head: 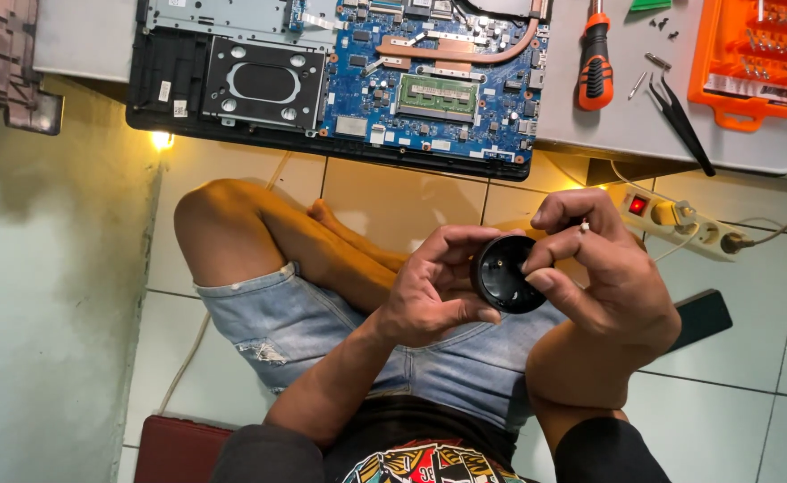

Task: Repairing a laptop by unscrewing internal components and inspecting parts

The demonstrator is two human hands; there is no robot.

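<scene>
Both of my hands hold a small round black part (504,274), shaped like a shallow cup, above my lap. My left hand (436,284) grips its left rim with the thumb underneath. My right hand (601,268) pinches its right rim, and a thin wire with a tiny white connector (583,227) sticks out between its fingers. In front of me an opened laptop (340,80) lies on the low white table (626,125), its blue circuit board (438,89) and copper heat pipe exposed.
On the table lie a red and black screwdriver (595,63), black tweezers (680,118), loose screws and an orange bit case (751,58). A white power strip (680,219) with a lit red switch sits on the tiled floor. A grey panel (4,63) leans at far left.
</scene>
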